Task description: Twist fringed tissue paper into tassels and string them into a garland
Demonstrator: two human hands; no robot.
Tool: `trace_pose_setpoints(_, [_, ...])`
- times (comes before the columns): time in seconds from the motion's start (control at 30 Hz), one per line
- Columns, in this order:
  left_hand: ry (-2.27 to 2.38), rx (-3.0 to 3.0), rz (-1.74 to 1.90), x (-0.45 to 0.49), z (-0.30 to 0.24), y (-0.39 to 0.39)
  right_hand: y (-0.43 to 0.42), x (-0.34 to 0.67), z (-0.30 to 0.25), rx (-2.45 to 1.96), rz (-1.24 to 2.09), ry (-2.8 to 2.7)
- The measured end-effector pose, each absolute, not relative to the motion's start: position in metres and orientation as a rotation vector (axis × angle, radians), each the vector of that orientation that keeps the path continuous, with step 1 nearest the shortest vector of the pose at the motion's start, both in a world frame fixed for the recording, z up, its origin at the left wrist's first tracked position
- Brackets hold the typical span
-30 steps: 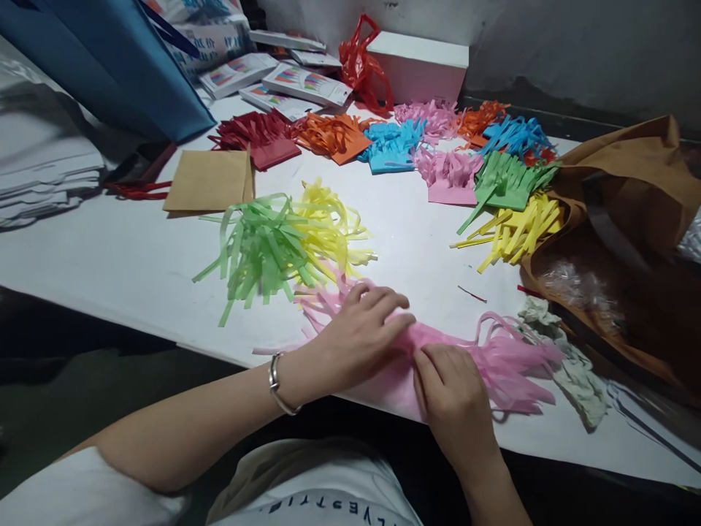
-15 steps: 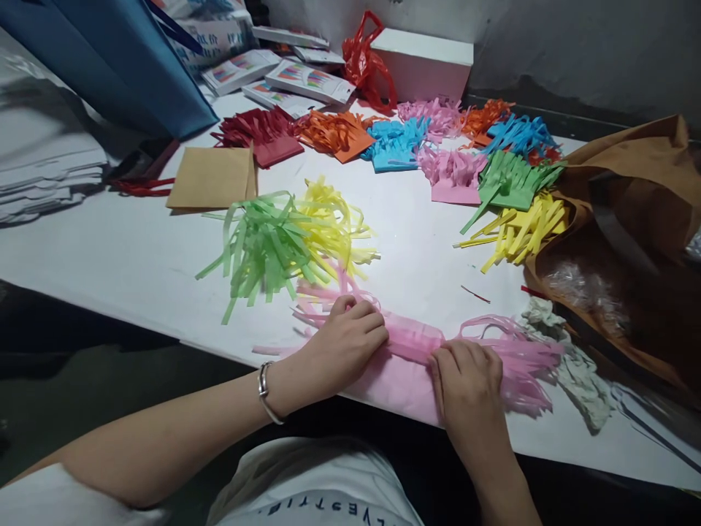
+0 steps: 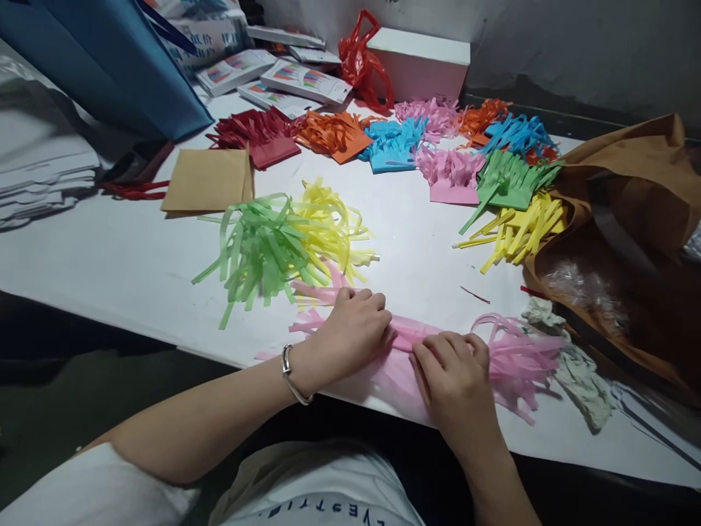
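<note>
A pink fringed tissue-paper piece (image 3: 504, 358) lies across the near edge of the white table (image 3: 109, 256), partly rolled at its middle. My left hand (image 3: 353, 332), with a silver bracelet at the wrist, is closed over the roll's left part. My right hand (image 3: 452, 372) is curled on the roll just to the right, fingers pressing the paper. Pink fringe strips fan out past both hands. Right behind my left hand lie a green fringe bundle (image 3: 257, 248) and a yellow fringe bundle (image 3: 328, 226).
Fringed paper pieces in red (image 3: 257, 135), orange (image 3: 331, 135), blue (image 3: 391, 146), pink (image 3: 452, 175), green (image 3: 507, 183) and yellow (image 3: 518, 230) arc across the far table. A tan envelope (image 3: 205, 183), a white box (image 3: 419, 66), a blue bag (image 3: 109, 66) and a brown bag (image 3: 629, 241) surround them.
Both hands have kept working along the pink paper, tightening its middle into a narrower roll. The right hand slid out to the right, then came back toward the left hand.
</note>
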State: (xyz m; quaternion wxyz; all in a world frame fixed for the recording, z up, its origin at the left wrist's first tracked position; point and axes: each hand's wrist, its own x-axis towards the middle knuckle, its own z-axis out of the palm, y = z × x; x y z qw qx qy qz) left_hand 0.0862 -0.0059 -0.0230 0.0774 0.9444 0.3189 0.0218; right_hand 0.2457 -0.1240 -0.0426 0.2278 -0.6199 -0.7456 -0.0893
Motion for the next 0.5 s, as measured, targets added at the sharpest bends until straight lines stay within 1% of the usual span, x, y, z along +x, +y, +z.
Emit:
trace_pose_setpoints(0.07, [0.908, 2.864, 0.22, 0.084, -0.022, -0.009, -0.124, 0.243, -0.046, -1.709, -0.238, -2.046])
trace_pose_setpoints(0.13, [0.749, 2.929, 0.396, 0.082, -0.023, -0.012, -0.124, 0.24, -0.048, -1.696, -0.262, -1.979])
trace_pose_setpoints(0.2, [0.555, 2.985, 0.488, 0.081, -0.024, -0.014, -0.124, 0.238, -0.048, -1.674, -0.257, -1.95])
trace_pose_setpoints(0.37, [0.288, 3.007, 0.427, 0.075, -0.032, -0.011, -0.131, 0.241, -0.049, -1.641, -0.176, -2.065])
trace_pose_setpoints(0.5, [0.295, 2.979, 0.395, 0.063, -0.036, -0.009, -0.146, 0.251, -0.052, -1.613, -0.157, -2.045])
